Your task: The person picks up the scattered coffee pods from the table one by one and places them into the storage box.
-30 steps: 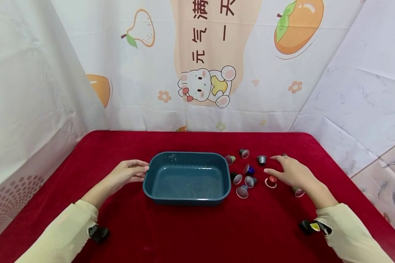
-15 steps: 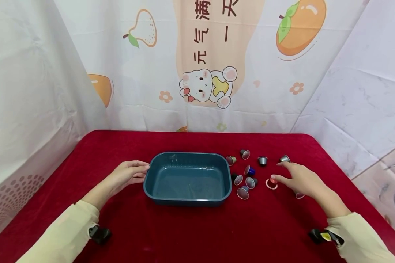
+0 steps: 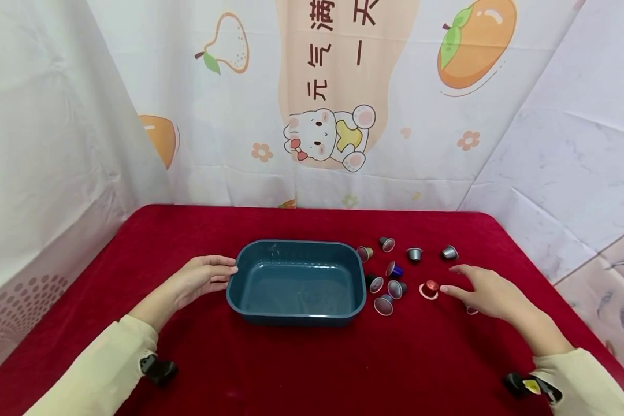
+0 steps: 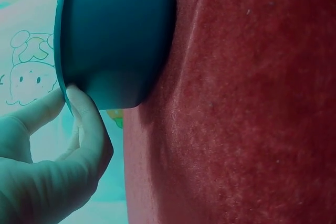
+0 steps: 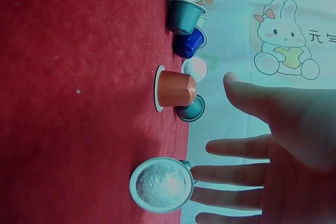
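Near the thumb of the right grip [image 3: 494,296], fingers spread and holding nothing, a red capsule [image 3: 431,286] stands rim-down, looking to me light, stiff and smooth, best pinched round its sides, while the left grip [image 3: 200,276] pinches a teal basin [image 3: 297,320].

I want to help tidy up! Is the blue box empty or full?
Empty. The head view shows the bare floor of the blue box, and the little cups are outside it on the red cloth.

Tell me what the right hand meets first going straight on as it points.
Likely the red coffee capsule, close ahead; how high the right hand sits is unclear, so it may pass above.
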A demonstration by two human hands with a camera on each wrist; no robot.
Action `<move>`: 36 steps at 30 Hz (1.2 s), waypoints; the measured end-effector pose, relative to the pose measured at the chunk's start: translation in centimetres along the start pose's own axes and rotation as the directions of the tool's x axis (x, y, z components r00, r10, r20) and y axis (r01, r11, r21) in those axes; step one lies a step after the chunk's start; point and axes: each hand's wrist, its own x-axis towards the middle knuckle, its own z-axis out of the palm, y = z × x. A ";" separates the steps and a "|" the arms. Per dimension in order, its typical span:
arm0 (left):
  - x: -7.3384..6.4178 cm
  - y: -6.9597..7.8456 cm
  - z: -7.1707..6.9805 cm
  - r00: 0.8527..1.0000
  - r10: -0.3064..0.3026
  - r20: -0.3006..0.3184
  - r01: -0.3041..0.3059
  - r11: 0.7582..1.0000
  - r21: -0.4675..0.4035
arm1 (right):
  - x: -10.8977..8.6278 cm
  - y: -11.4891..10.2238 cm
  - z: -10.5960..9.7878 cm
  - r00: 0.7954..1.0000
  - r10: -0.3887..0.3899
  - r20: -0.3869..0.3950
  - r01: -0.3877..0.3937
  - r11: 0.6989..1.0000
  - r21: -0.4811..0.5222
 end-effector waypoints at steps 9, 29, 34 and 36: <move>0.1 -0.3 -0.2 0.999 -0.001 0.044 0.004 0.998 -0.069 | -0.6 0.4 0.2 0.997 0.019 0.069 -0.020 1.000 0.023; 0.3 -0.5 -0.3 0.996 0.006 0.094 0.007 0.991 -0.131 | -1.2 2.0 1.1 0.995 -0.089 -0.036 0.090 0.996 0.021; 0.4 -0.7 -0.3 0.995 0.007 0.100 0.010 0.986 -0.164 | -1.4 2.9 1.4 0.986 -0.134 -0.095 0.137 0.990 0.032; 0.4 -0.8 -0.4 0.995 0.008 0.103 0.010 0.985 -0.169 | -1.5 3.3 1.6 0.983 -0.148 -0.110 0.154 0.987 0.040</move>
